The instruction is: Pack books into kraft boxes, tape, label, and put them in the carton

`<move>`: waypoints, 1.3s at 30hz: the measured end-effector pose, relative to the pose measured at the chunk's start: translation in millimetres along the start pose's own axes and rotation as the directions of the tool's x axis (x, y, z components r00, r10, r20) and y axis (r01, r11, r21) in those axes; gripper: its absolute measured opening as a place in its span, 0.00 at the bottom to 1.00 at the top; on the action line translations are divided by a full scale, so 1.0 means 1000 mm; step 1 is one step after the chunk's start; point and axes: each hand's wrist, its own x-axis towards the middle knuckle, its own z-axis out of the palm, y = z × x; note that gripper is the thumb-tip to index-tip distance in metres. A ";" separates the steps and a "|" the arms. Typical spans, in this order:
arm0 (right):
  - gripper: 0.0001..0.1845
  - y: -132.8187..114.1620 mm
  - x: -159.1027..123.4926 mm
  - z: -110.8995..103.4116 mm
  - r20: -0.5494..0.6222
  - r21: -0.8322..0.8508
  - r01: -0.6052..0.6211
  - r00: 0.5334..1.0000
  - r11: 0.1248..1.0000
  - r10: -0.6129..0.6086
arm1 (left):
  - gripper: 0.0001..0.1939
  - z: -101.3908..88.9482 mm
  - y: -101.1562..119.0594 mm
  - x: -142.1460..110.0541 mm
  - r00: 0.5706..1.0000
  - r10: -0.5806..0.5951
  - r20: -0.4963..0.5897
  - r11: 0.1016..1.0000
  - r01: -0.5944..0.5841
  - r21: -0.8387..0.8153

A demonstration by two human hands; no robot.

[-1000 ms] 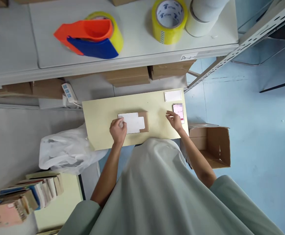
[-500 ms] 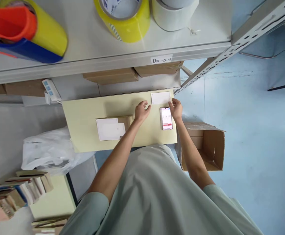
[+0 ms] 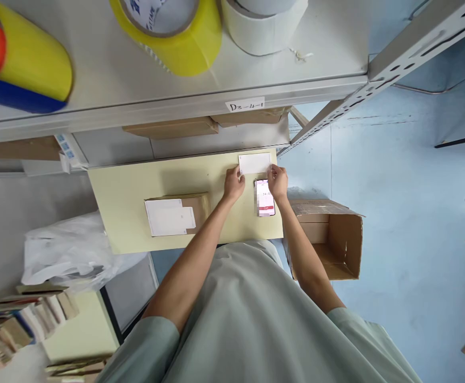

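I have the left hand [image 3: 234, 184] and right hand [image 3: 277, 182] at opposite ends of the white card [image 3: 255, 163], by the worktop's [image 3: 124, 183] far right corner; pinching, I can't tell. Taking hold, I judge; both edges need securing next.

Slip [image 3: 255, 163]: lower corners under fingertips of left hand [image 3: 233, 184] and right hand [image 3: 277, 182]; can't tell pinched or just touched. Any print on it too small to read. Phone [image 3: 265, 199]: left strip pixelated, right edge partly behind right hand. Parcel [image 3: 199, 206]: lower right corner hidden by left forearm [image 3: 190, 260]. Tape gun [image 3: 33, 58] cut off at left, yellow tape [image 3: 190, 48] and white rolls [image 3: 256, 33] at top. Books [image 3: 25, 322] clipped left, blurred.
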 end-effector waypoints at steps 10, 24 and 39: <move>0.19 0.004 0.004 0.005 -0.037 0.006 0.002 0.999 1.000 -0.002 | 0.12 0.001 0.012 0.000 0.977 -0.156 -0.142 0.956 0.114 -0.271; 0.19 -0.002 -0.001 0.003 -0.053 -0.028 0.003 0.999 1.000 -0.004 | 0.14 -0.004 0.018 0.002 0.986 -0.131 -0.106 0.938 0.089 -0.334; 0.19 0.004 0.010 0.010 -0.083 -0.056 -0.016 0.996 0.998 0.011 | 0.24 -0.004 0.003 0.015 0.988 -0.152 0.001 0.957 0.147 -0.251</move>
